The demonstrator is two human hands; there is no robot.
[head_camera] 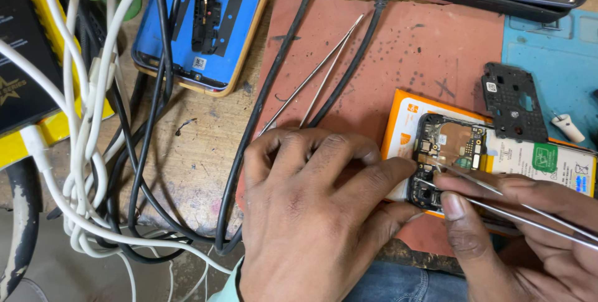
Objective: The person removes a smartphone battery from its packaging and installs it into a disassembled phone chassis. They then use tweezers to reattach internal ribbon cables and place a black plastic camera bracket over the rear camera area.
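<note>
a: where is the opened phone [450, 152]?

b: on the red mat [386, 53] at the near right of the worktop [199, 146]. its left edge is hidden under the left hand [311, 215], and its right end is cut off by the frame edge.

a: what are the hands doing?

b: the left hand lies curled, fingers pressed on the phone's edge. the right hand [529, 233], partly out of frame, pinches steel tweezers [492, 199] whose tips touch the circuit board [445, 146]. which part they touch is too small to tell.

a: anything else?

b: a loose black cover plate [512, 104] lies just right of the board. spare tweezers [317, 71] lie farther back. tangled white and black cables [93, 121] cover the left, hiding part of a blue-backed phone [199, 25].
</note>
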